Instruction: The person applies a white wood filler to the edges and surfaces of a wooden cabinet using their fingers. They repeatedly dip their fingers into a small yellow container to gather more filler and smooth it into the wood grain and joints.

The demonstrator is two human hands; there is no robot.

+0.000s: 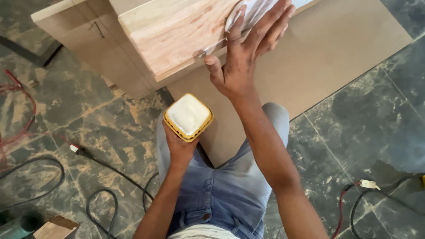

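Black cables [102,201] and red wire [20,110] lie on the dusty floor [376,128]; a brown board [323,57] lies flat on it.

Your right hand [248,53] covers part of the white sheet [248,13], which the top edge also cuts off. Your left hand [179,148] hides the tub's [188,116] underside. The cables [102,194] run out of frame.

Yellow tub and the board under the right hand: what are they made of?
Tub: looks like moulded plastic, ribbed yellow rim, filled with glossy white paste, possibly glue. Board: wood or wood-look laminate, pale pinkish grain, matte. Right hand presses flat on it.
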